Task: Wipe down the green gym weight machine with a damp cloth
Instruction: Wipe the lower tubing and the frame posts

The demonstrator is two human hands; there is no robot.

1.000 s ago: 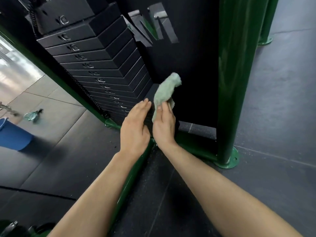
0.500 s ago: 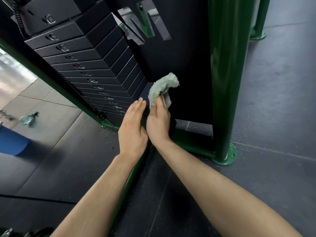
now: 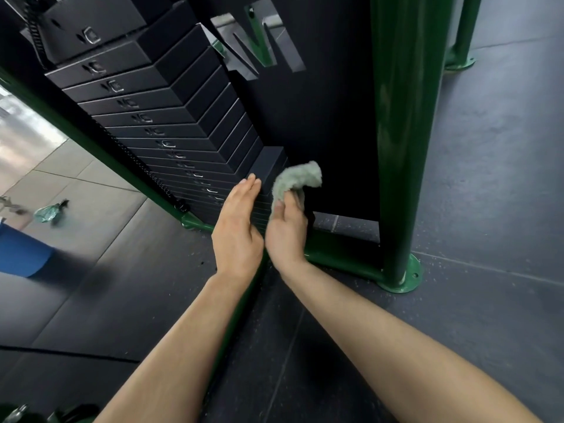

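Far left: blue bucket (image 3: 21, 254) on the floor, a crumpled greenish scrap (image 3: 48, 212) beyond it on pale tiles. Next, slanting green frame bar (image 3: 91, 145) with a black coiled cord (image 3: 143, 169) along it. Then black weight stack (image 3: 171, 129), plates stepped downward. Left hand (image 3: 236, 230) flat, fingers straight and together, pressed against the lower plates, grasping nothing. Just beside it, right hand (image 3: 285, 228) curled round a pale green cloth (image 3: 297, 180), bunched, held to the stack's corner by the black panel (image 3: 320, 117). Further right, thick green upright (image 3: 399, 132) bolted to dark rubber flooring (image 3: 488, 209).
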